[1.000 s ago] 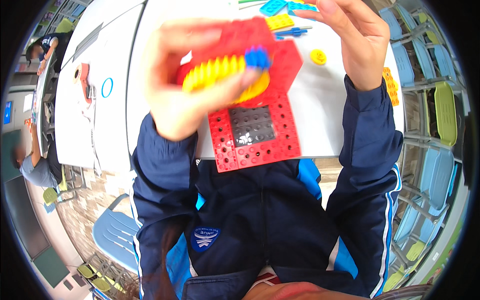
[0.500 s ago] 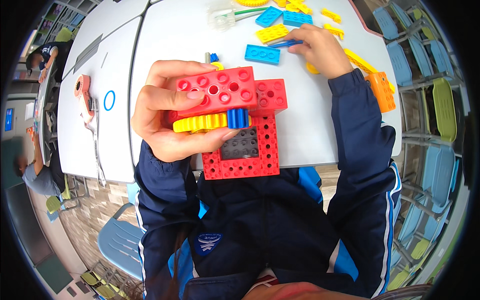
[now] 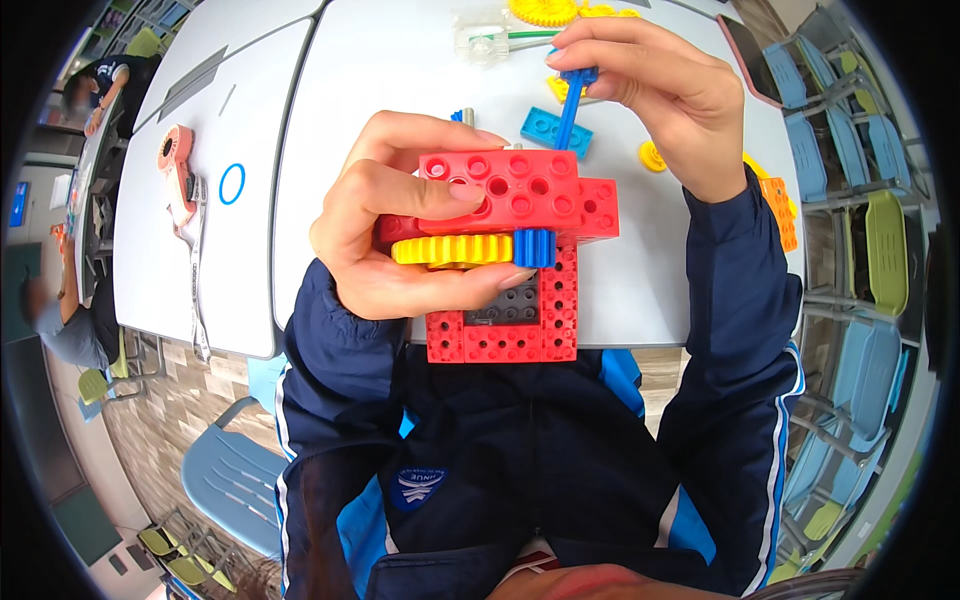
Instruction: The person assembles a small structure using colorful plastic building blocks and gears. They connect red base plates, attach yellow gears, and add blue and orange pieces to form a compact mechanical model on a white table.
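Note:
My left hand (image 3: pixel 375 220) is closed around a build of red toy bricks (image 3: pixel 500 190), fingers over its top and thumb underneath. A yellow gear (image 3: pixel 450 250) and a small blue gear (image 3: pixel 534 249) sit side by side on its near face, the thumb against them. Below it shows a red frame of bricks (image 3: pixel 500 348) with a dark grey brick (image 3: pixel 515 303) inside; whether it joins the held build, I cannot tell. My right hand (image 3: pixel 660 90) pinches a blue axle rod (image 3: pixel 570 115) by its wider upper end. The rod's lower tip is just behind the build's far edge.
Past the build lie a light blue brick (image 3: pixel 540 125), a clear connector block (image 3: pixel 482 42) and yellow gears (image 3: pixel 543 10). An orange brick (image 3: pixel 776 212) is at the right edge. A pink tape dispenser (image 3: pixel 176 165) and a blue ring (image 3: pixel 232 184) are on the left table. People sit far left.
My right hand has lifted the blue axle rod off the table and brought it nearer, upright behind the red build. My left hand and the build have shifted slightly right.

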